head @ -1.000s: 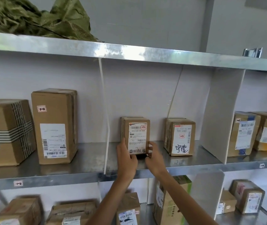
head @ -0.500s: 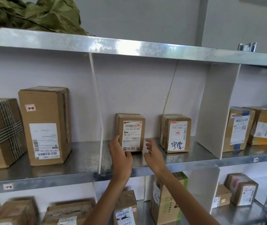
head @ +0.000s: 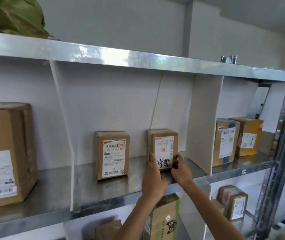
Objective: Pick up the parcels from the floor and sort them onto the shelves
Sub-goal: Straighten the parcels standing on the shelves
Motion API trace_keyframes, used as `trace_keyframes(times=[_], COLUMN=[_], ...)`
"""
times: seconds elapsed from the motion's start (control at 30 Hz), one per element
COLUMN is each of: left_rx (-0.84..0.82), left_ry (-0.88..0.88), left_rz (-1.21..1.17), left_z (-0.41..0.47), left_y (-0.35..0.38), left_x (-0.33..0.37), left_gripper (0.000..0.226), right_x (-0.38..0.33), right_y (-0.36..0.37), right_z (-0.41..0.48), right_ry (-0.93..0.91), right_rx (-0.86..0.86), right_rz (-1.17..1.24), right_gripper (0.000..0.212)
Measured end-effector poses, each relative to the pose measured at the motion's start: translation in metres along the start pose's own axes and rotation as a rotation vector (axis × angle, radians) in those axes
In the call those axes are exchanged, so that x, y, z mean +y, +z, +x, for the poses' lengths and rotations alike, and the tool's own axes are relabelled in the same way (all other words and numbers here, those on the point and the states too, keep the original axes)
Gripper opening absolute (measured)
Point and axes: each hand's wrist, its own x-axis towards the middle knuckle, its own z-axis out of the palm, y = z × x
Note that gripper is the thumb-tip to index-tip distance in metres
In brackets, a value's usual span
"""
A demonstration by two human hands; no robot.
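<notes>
Parcel with the handwritten label stands upright on the middle shelf, in the bay between two white dividers, to the right of a similar small parcel and apart from it; the person's left hand grips its lower left edge and the right hand its lower right corner, fingers curled against the cardboard, so both hands are clamped on the box, not slack.

What could go wrong, as a judgement: the hold sits low while the box is taller than it is wide, so a push at the base could tip it back against the wall panel or forward over the shelf lip; the galvanised steel looks smooth and shiny, so the box would likely slide easily and could skid too far toward the right divider; that divider looks like thin plastic sheet, and a knock might bend or shift it; a nudge the other way could close the gap to the neighbour.

Materials: the held parcel is a compact block of brown cardboard, its edges slightly rounded and scuffed; its white paper label is matte, with a barcode, a small red mark and bold black marker strokes; the large carton in the left bay is the same brown board, softly dented; on the top shelf lies a crumpled olive-green sack — limp and creased, the only soft shape among hard rectangles.
</notes>
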Motion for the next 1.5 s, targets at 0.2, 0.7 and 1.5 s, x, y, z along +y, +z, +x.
trace_keyframes(times=[0.2,0.7,1.5], left_rx=[0.051,0.3,0.291], left_ry=[-0.071,0.289,0.056], left_rz=[-0.054,-0.136,0.012], left_z=[0.004,-0.03,0.057], left_y=[0.002,0.001,0.251], left_x=[0.002,-0.006,0.175], left_gripper=[0.088,0.034,0.097], right_x=[0.004,0.052,0.174], right_y=[0.005,-0.047,-0.219], right_z=[0.009,-0.061,0.104], right_ry=[-0.034,-0.158,-0.103], right_rx=[-0.047,0.244,-0.015], right_rz=[-0.125,0.042,0.017], right_gripper=[0.056,0.041,0.051])
